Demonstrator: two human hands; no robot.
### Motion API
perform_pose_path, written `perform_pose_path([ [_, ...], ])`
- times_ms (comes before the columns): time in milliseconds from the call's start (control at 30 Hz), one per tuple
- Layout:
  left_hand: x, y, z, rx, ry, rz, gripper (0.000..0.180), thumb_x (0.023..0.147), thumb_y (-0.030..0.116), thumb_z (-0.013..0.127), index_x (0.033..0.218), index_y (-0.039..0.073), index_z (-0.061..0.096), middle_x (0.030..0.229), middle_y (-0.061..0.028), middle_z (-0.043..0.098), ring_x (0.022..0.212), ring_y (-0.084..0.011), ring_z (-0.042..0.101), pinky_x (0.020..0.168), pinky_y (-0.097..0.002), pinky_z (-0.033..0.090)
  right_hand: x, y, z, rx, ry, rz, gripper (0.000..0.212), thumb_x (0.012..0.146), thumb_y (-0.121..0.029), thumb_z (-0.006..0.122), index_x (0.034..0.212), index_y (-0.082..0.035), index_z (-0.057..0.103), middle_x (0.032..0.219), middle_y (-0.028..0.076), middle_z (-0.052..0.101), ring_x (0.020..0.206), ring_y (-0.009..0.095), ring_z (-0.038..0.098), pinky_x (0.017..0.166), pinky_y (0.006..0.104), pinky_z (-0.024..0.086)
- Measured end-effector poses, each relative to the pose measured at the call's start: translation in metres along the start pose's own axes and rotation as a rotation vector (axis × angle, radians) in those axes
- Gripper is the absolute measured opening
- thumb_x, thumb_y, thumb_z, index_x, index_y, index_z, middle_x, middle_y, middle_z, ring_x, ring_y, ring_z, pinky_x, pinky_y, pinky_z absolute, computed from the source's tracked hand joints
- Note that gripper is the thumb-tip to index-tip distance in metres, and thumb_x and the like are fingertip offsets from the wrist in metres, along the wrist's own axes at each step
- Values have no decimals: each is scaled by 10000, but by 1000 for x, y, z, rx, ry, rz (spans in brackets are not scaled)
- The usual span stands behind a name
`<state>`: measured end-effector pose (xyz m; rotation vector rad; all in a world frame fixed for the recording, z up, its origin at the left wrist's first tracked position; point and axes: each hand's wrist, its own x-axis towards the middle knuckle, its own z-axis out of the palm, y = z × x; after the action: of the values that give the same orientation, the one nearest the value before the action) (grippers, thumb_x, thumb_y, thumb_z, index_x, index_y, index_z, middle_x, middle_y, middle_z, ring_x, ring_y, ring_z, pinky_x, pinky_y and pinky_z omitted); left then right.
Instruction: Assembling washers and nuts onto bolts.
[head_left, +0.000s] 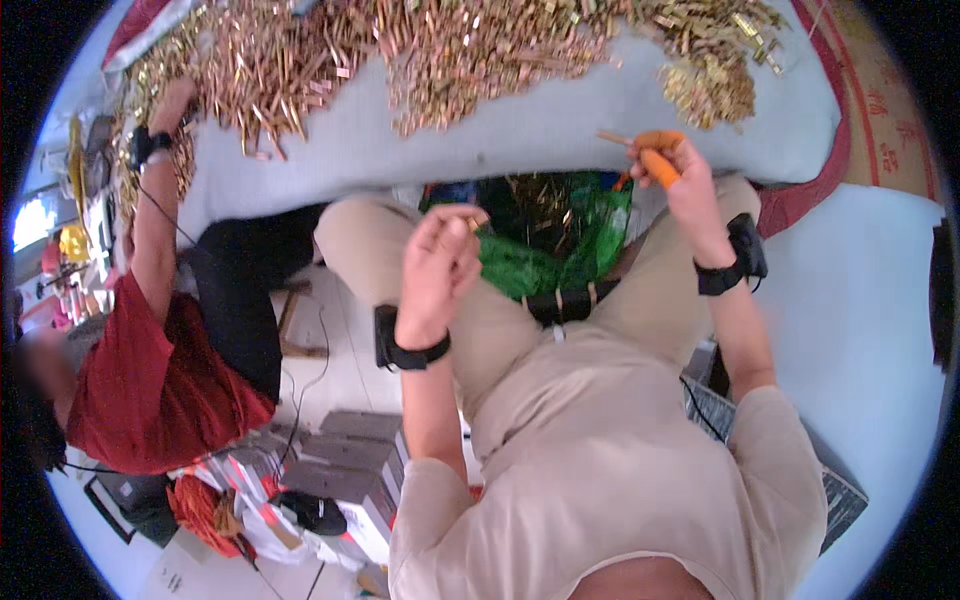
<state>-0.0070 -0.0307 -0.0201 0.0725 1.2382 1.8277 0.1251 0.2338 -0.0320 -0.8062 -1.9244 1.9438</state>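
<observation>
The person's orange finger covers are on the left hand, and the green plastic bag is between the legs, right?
No: the head view shows the orange finger covers on the right hand. The green plastic bag is between the legs.

Your left hand [440,265] partly hides a small piece [475,223]; the top edge cuts off the brass-coloured pile [480,70]
</observation>
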Motion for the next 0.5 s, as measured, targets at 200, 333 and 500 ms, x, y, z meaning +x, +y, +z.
perform_pose_path([
  [200,4,-11,41,-35,-89,-60,205,917,213,481,994,28,525,566,55,307,441,-22,240,366,-175,199,22,7,-9,-47,112,-92,217,876,-78,492,1083,-16,506,1015,58,570,822,112,551,692,250,455],
  [333,6,-13,55,-36,-165,-64,213,920,205,478,1018,22,523,589,49,339,453,-19,263,385,-170,215,29,11,-4,-319,171,-320,298,856,-52,490,1151,-16,481,1198,119,498,1032,227,528,841,316,436],
  [500,4,-19,77,42,-164,-95,198,924,203,465,985,27,531,569,53,304,441,-24,235,373,-176,201,12,16,-3,-584,156,-491,253,805,-10,509,1056,-5,542,1178,161,488,1093,322,471,911,355,395],
])
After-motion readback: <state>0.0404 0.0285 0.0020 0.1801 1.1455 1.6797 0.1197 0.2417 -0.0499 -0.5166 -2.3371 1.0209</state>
